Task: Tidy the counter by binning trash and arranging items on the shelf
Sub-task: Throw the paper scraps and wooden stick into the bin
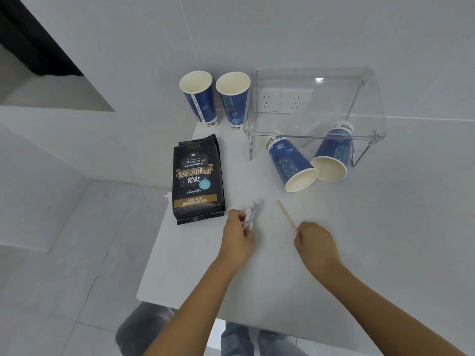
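Head view: the left hand point(237, 235) pinches crumpled wrappers point(251, 216), the right hand point(314, 244) pinches a stirrer point(287, 215); binning likely follows.

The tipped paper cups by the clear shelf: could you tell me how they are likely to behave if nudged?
Both tipped cups lie on their sides, so a nudge would probably roll them in a curve, since they taper. They look empty, so likely light and easily knocked along the counter. Thin paper walls may dent if squeezed.

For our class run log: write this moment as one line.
left hand: grips crumpled wrapper | right hand: pinches wooden stirrer | cups: two upright, two tipped
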